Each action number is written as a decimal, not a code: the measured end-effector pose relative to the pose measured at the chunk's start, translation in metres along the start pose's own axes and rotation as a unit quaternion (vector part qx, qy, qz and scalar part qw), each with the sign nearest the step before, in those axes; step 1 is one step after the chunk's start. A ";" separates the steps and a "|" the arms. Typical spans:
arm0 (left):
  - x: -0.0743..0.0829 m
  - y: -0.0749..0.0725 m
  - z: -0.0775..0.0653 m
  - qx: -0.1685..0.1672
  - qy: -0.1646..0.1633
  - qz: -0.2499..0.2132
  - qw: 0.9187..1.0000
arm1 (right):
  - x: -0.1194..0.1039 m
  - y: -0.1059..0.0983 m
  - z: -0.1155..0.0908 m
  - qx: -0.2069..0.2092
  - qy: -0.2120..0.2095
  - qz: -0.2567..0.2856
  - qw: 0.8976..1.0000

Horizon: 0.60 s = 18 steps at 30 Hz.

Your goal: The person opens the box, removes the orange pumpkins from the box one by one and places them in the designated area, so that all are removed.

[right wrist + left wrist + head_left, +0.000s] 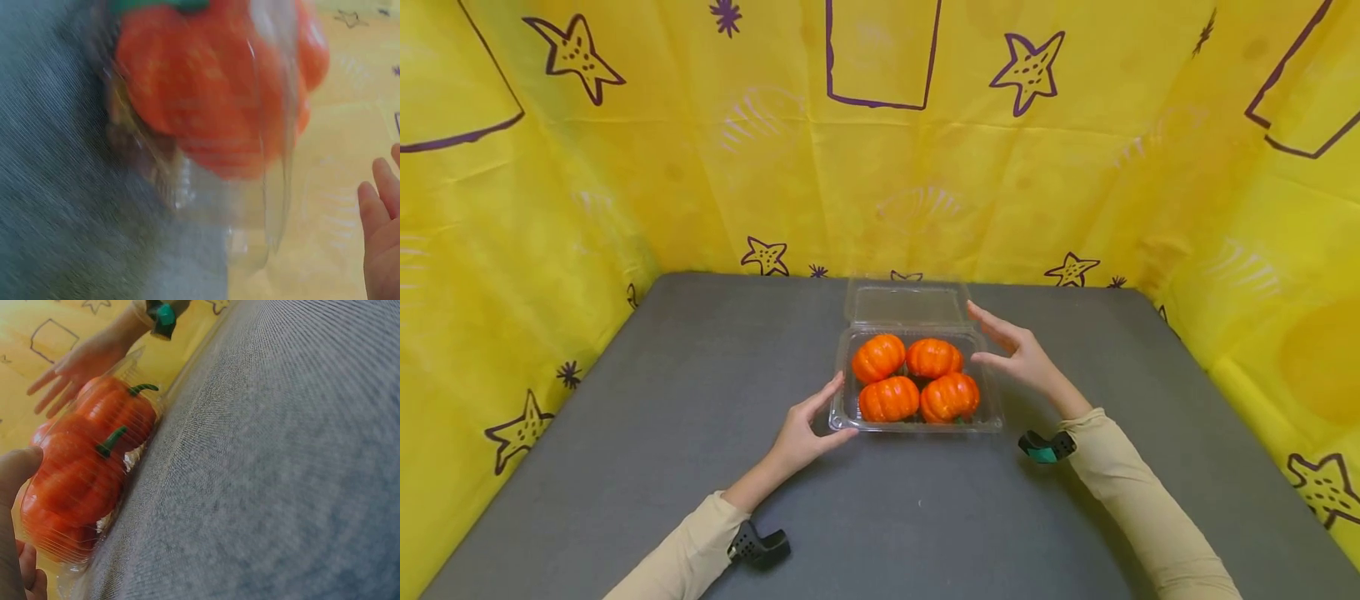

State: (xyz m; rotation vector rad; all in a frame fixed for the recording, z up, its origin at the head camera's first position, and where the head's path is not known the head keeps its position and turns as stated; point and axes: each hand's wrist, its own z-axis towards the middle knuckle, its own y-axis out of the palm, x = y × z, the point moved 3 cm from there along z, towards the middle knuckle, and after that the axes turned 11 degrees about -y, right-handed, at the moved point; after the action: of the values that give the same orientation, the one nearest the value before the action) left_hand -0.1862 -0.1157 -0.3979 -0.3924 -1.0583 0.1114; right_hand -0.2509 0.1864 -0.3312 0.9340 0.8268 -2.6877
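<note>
A clear plastic clamshell container sits on the table with its see-through lid raised at the back. Several small orange pumpkins with green stems fill it in two rows. At the front left corner, my left hand touches the container, thumb at the front rim and extended fingers along the left side. The left wrist view shows that thumb against the clear wall. My right hand is beside the container's back right corner, fingers spread and holding nothing. In the right wrist view, its fingers are apart from the container.
The grey table extends around the container on all sides. Yellow cloth with purple starfish drawings hangs behind it and along both sides. Each wrist wears a dark camera mount, such as the one on the right wrist.
</note>
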 end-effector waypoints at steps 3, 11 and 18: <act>-0.001 0.000 -0.001 -0.002 -0.005 -0.002 1.000 | -0.007 0.008 -0.005 -0.022 0.001 -0.007 1.000; 0.001 0.001 -0.002 0.003 0.002 0.014 1.000 | -0.017 0.014 -0.019 -0.052 0.029 -0.018 0.998; 0.002 0.001 -0.002 0.004 0.008 0.016 1.000 | -0.010 0.018 -0.029 -0.051 0.039 0.006 0.998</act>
State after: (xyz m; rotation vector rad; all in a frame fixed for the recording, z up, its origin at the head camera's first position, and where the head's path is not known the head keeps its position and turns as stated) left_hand -0.1836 -0.1146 -0.3977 -0.4014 -1.0364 0.1411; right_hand -0.2220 0.1878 -0.3520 1.0214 0.9612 -2.5854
